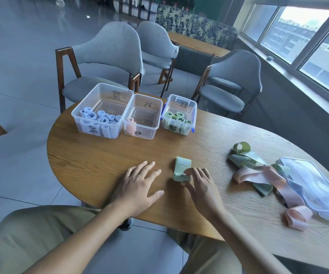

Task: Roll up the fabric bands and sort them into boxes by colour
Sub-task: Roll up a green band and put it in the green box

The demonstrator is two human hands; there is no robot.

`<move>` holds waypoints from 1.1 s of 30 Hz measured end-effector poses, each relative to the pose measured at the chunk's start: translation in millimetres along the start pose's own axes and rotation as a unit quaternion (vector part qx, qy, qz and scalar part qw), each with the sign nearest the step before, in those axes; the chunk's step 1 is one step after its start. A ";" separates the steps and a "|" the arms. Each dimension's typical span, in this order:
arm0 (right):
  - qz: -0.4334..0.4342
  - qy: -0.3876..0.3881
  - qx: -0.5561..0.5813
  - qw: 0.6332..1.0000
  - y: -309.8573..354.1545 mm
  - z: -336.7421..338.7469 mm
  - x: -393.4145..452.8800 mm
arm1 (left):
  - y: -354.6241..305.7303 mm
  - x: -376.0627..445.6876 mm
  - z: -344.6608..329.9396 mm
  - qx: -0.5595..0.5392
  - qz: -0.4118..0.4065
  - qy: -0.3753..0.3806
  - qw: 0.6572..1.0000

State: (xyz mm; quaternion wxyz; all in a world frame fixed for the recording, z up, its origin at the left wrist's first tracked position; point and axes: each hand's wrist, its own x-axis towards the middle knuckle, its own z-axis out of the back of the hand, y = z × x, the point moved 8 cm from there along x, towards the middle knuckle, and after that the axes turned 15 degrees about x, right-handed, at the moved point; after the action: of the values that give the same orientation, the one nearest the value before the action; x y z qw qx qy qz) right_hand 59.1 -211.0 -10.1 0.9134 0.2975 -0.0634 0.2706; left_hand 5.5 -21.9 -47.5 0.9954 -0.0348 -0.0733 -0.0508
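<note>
**Half-rolled green band could spring open before it reaches its box**

Wooden and oval, the desk (100, 155) sits by a window with grey chairs around it, and your work is spread across it. Your right hand (201, 184) holds the near end of a green band (182, 168), its grip curled round the started roll with the fingertips pinching it. Your left hand (139, 184) lies flat on the wood just beside, fingers spread and holding nothing.

The far part of that band stands up as a loose loop. If you roll with one hand only, the coil will likely go slack or skew sideways, and a loose roll may unwind once dropped. Bring the left hand in to steady it.

At the far edge stand three clear boxes in a row: the blue box (100, 113) already crowded with rolls, the pink box (142, 117) with a single roll in its left corner, and the green box (179, 115) holding several. The green box is the smallest and fairly full, so a bulky roll may not seat well, or may tip into the pink box next to it.

To your right lies a tangled pile of bands (258, 173), green and pink overlapping, partly on a clear lid (313, 186). Pulling one strip could drag others, or the lid, towards the edge.
</note>
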 end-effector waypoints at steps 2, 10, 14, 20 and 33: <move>0.009 0.001 0.000 1.000 4.8 0.6 -10.4 | 0.2 0.0 -0.1 -0.001 0.000 0.000 1.000; 0.077 -0.011 -0.032 0.996 34.5 6.7 -45.5 | -0.5 -0.5 1.6 0.002 -0.002 0.007 1.000; 0.051 -0.017 -0.011 0.999 31.2 4.5 -53.0 | -1.1 0.7 0.9 0.003 -0.003 -0.001 1.000; 0.040 -0.044 -0.002 0.998 38.0 6.8 -53.0 | -0.1 4.0 0.3 -0.018 0.005 0.023 1.000; -0.094 -0.039 0.090 0.991 26.4 -3.0 -58.5 | -44.2 -17.7 26.3 -0.376 0.077 -0.073 0.920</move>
State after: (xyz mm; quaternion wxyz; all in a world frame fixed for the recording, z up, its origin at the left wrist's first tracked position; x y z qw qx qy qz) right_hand -4.6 -218.1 -15.2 0.9011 0.3933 -0.0465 0.1768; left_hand -20.4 -62.1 -21.4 0.9017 -0.4158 -0.1183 0.0052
